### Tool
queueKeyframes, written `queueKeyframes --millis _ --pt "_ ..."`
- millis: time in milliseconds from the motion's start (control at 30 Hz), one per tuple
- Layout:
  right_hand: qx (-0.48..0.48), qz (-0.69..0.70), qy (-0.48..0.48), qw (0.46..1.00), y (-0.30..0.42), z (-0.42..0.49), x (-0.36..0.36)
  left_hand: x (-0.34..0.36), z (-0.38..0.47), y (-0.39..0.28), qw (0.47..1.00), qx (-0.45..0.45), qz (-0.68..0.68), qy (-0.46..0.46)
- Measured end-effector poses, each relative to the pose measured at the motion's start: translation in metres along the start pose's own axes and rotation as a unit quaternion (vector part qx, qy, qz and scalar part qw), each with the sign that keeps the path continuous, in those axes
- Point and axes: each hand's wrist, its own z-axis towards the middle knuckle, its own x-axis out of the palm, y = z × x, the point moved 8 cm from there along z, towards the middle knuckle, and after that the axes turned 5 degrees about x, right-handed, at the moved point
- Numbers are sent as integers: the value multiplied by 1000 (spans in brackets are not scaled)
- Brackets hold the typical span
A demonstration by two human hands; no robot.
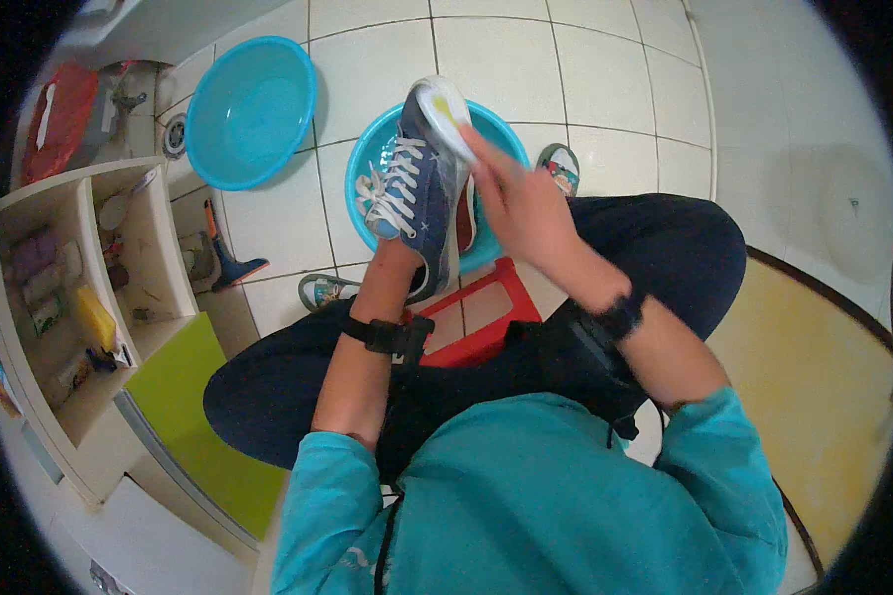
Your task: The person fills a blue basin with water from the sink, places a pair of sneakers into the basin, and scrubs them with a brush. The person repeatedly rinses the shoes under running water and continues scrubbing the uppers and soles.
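My left hand (397, 256) is pushed inside a blue canvas sneaker (437, 190) with white laces and holds it up over a turquoise plastic basin (353, 175); its fingers are hidden in the shoe. Between the fingers of my right hand (525, 204) is a white brush-like tool (446, 119) with a yellow-green patch, set against the sneaker's toe. The tool and hand are blurred, and any bristles are out of sight. Partly covered by the sneaker, what looks like a second shoe (466, 219) with a reddish-brown inside is in the basin.
Another turquoise basin (249, 111) is tilted on the tiled floor, beside a floor drain (175, 136). A red plastic frame (517, 294) lies between my legs. To the left are a blue-and-orange brush (231, 260) and a shelf unit (89, 223) with a green door (208, 416).
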Motion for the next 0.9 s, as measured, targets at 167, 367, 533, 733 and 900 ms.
queueKeyframes --millis 167,367,533,733,900 --pt "6 40 -113 993 0 78 -3 -4 -10 -14 946 124 296 41" --pt "5 91 -11 996 -3 96 -9 16 -51 59 958 -67 226 163" --pt "-24 188 103 977 -9 71 -24 27 -54 46 948 30 258 182" --pt "25 334 133 933 -21 41 -53 15 -57 18 964 38 227 134" --pt "-9 310 116 944 -26 35 -45 21 -56 20 955 53 270 112"
